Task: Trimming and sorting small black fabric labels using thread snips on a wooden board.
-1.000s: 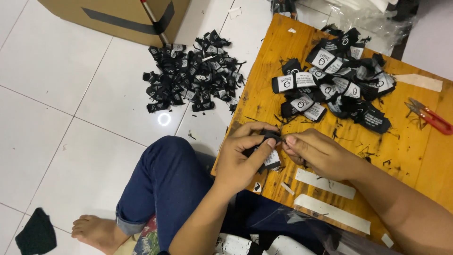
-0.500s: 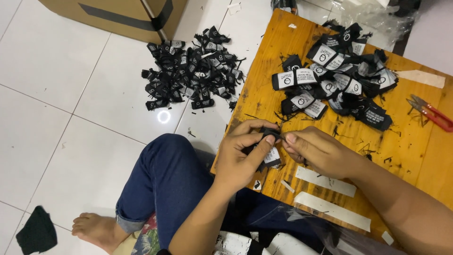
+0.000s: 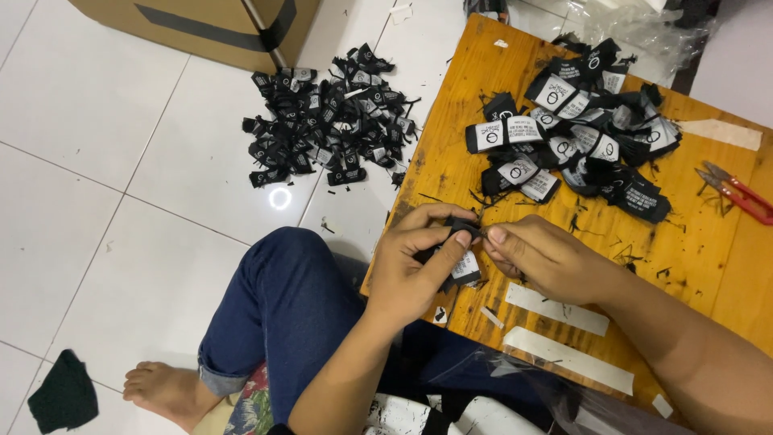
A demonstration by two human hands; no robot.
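From the camera on my head, looking down: my left hand [image 3: 419,262] is curled shut around a small black woven fabric label with a white printed face [image 3: 462,266], thumb lying over its top and the fingers wrapped behind it. The white face shows just under my thumb. My right hand [image 3: 543,258] meets it from the other side, thumb and forefinger pinched closed on the upper edge of the same label, so both hands grip the one piece. The label is held just above the near left corner of the low orange-brown wooden table [image 3: 692,266], close to its edge.

Farther back on the table lies a loose heap of black and white fabric labels [image 3: 576,137], many with their white faces up. To the right of that heap, near the table's far edge, lie small red-handled thread snips [image 3: 737,193]. Just beside my right wrist, nearer me, two long white paper strips [image 3: 564,334] lie flat on the wood, one behind the other. Short black thread ends are scattered over the tabletop.

On the white tiled floor [image 3: 97,185] left of the table lies a second pile of black labels [image 3: 326,121], and behind it stands a brown cardboard box [image 3: 201,24]. My knee in blue denim jeans [image 3: 282,314] is bent beside the table, my bare foot [image 3: 165,391] on the tiles. A dark cloth scrap [image 3: 64,395] lies by the foot.
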